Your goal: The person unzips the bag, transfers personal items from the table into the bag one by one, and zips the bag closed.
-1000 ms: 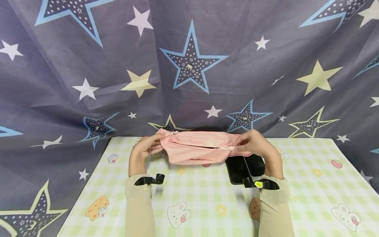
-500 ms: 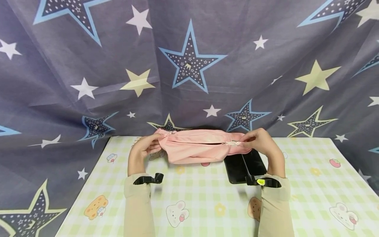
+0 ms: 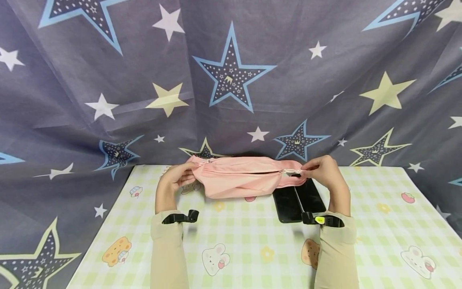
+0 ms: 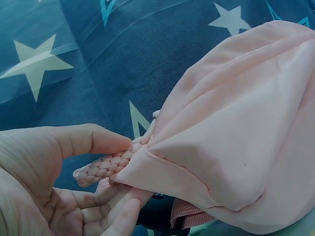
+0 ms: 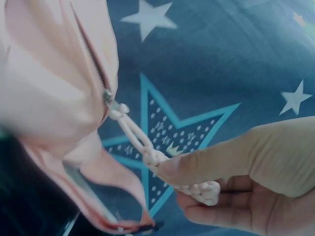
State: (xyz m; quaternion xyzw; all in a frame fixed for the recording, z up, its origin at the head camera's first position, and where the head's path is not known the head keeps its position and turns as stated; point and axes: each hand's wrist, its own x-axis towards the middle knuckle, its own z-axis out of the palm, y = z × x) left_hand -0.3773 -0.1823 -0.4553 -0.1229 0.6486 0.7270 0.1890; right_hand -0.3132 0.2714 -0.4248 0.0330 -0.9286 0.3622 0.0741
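A pink waist bag [image 3: 240, 186] is stretched between my two hands near the table's far edge. My left hand [image 3: 177, 176] grips its left end; in the left wrist view, the thumb and fingers [image 4: 110, 140] pinch a braided pull [image 4: 106, 169] together with the bag's corner. My right hand [image 3: 321, 170] pinches a pale knotted zipper cord [image 5: 135, 132] between thumb and fingers. That cord runs taut to the metal slider [image 5: 107, 96] at the zipper's right end. A narrow dark slit shows along the zipper [image 5: 88, 49] beside the slider. A pink strap [image 5: 115, 174] loops below the cord.
Black flat glossy slabs [image 3: 286, 204], split by a light line, lie on the table under the bag's right end. A green-checked cloth with cartoon prints [image 3: 245, 228] covers the table. Behind it hangs a star-patterned grey curtain [image 3: 213, 128]. Both wrists wear black camera mounts [image 3: 180, 218].
My right hand has moved right with the knotted cord, and the slider has travelled right along the zipper. More of the strap loop shows at the right end. My left hand has stayed at its end.
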